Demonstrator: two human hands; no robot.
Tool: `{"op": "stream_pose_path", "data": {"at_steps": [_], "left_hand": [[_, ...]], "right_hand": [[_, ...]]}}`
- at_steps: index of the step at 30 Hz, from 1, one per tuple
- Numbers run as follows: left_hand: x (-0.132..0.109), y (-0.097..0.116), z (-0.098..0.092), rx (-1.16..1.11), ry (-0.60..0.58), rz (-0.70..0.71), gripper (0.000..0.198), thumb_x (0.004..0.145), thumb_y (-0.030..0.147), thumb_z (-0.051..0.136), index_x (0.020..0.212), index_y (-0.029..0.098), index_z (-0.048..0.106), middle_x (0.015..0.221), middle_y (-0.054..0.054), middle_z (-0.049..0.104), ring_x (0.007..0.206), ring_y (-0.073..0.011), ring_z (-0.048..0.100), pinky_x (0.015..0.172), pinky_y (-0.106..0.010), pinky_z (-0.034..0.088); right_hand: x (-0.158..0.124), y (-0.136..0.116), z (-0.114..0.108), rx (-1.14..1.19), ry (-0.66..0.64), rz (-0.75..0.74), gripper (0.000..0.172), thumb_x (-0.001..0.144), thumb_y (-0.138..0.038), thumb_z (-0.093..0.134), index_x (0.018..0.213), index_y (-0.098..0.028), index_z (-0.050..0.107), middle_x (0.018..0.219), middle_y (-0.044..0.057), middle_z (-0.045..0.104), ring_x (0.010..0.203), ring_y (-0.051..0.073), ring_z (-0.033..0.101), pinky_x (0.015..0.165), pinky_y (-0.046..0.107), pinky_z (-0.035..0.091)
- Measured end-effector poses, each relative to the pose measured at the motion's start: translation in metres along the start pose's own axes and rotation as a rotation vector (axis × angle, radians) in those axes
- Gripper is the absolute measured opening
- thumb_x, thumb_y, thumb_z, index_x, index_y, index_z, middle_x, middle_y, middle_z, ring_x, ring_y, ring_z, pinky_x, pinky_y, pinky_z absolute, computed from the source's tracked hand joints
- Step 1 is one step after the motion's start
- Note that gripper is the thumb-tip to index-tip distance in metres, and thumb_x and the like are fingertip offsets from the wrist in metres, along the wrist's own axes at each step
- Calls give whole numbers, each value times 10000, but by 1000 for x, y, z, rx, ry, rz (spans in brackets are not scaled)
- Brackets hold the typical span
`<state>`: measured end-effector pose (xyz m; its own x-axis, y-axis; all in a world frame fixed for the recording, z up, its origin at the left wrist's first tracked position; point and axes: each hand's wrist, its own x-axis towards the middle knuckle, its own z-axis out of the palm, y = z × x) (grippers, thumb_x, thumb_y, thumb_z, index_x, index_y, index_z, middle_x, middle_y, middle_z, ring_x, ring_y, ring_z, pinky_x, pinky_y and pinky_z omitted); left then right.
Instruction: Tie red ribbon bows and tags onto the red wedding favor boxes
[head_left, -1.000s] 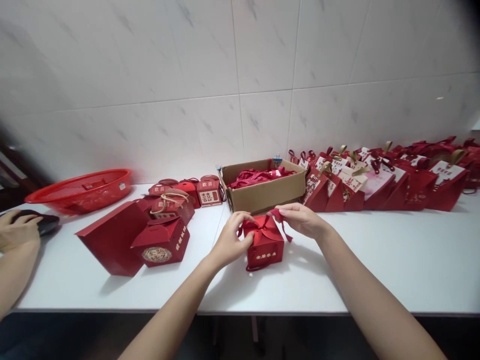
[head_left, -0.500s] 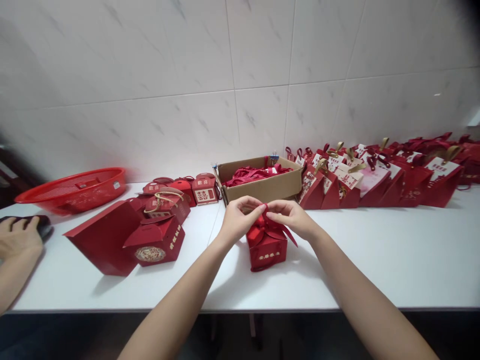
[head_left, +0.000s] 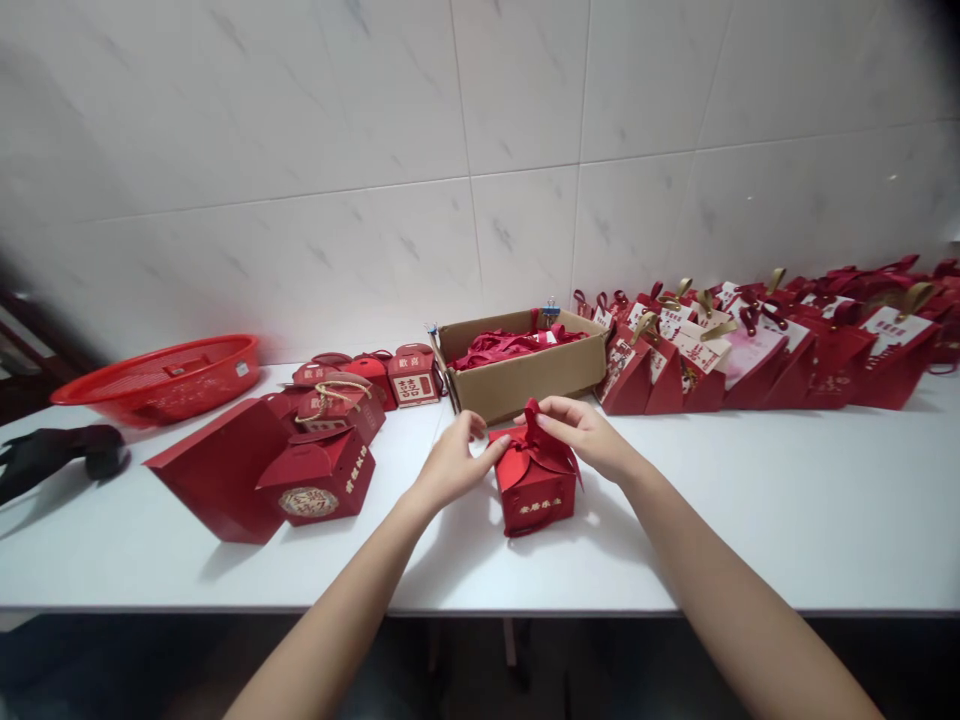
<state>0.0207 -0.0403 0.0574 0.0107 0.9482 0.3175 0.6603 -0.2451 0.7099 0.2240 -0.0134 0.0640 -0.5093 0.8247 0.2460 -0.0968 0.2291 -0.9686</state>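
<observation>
A small red gift box (head_left: 538,505) with gold characters and a petal-folded top stands on the white table before me. A red ribbon (head_left: 531,425) rises from the middle of its top. My right hand (head_left: 589,435) pinches the ribbon between thumb and fingertips, on the right side. On the left, my left hand (head_left: 457,458) is beside the box top, its thumb reaching to the flaps and ribbon, its other fingers bent and apart from the thumb. What lies under the right fingers is partly hidden.
Behind the box stands a cardboard carton (head_left: 525,385) of red ribbons. Several red gift bags (head_left: 765,360) line the right. To the left are red boxes (head_left: 319,480), a red plastic basket (head_left: 161,380) and a black object (head_left: 60,460). The table's front edge (head_left: 540,610) is near.
My left hand has loosened from the ribbon and moved left and down. My right hand still has the ribbon. Another person's hand at the far left has gone from the black object.
</observation>
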Motion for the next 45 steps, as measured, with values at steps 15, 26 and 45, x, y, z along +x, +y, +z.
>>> {"op": "stream_pose_path", "data": {"at_steps": [15, 26, 45], "left_hand": [[-11, 5, -12, -277, -214, -61, 386, 772, 514, 553, 624, 163, 489, 552, 34, 449, 517, -93, 438, 498, -213, 341], [31, 46, -27, -388, -452, -28, 307, 704, 427, 670, 852, 158, 682, 723, -33, 624, 611, -115, 547, 512, -219, 411], [21, -4, 9, 115, 365, 373, 185, 781, 362, 590, 756, 188, 531, 876, -49, 556, 920, -208, 488, 889, -393, 342]], "right_hand": [[1, 6, 16, -244, 198, 36, 230, 813, -388, 527, 729, -175, 552, 645, 15, 640, 584, 136, 581, 567, 246, 424], [-3, 7, 20, -513, 92, -154, 193, 802, -268, 499, 742, -197, 668, 740, 27, 683, 675, 181, 582, 604, 268, 417], [3, 11, 24, -236, 201, 18, 375, 831, -470, 498, 672, -150, 609, 626, 30, 609, 614, 152, 546, 590, 257, 396]]}}
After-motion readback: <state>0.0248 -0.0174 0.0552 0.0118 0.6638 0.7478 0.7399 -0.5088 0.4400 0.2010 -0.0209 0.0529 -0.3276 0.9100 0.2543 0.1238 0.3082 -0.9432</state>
